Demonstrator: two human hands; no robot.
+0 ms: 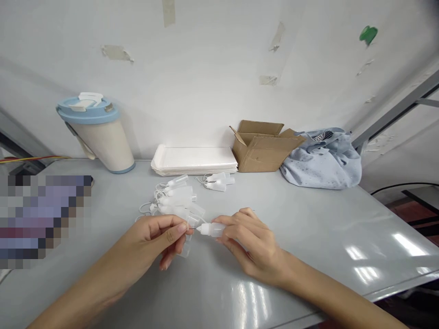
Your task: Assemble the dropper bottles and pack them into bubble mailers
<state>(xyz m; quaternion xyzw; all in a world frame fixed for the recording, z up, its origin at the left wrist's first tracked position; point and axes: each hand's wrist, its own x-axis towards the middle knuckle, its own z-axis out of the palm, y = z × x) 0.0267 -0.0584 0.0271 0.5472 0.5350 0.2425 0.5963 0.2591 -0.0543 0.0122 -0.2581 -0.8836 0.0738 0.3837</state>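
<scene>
Low over the table, my right hand (252,240) is closed round a small translucent squeeze bottle (211,230), held sideways with its nozzle toward the left. A thin dark needle (193,228) runs from the nozzle to my left hand (164,235). The left thumb and forefinger are pinched at the needle's far end on a small whitish piece that looks like the bottle's cap; the fingers mostly hide it. A pile of similar bottles (178,197) with looped white straps lies just behind my left hand. Several more bottles (216,186) lie farther back.
Against the wall stand a stack of white trays or sleeves (195,157), an open cardboard box (262,153) and a bundled grey-blue cloth (324,160). A beige tumbler with a blue lid (103,137) is at the left. A blurred-out flat object (41,217) lies at the table's left side.
</scene>
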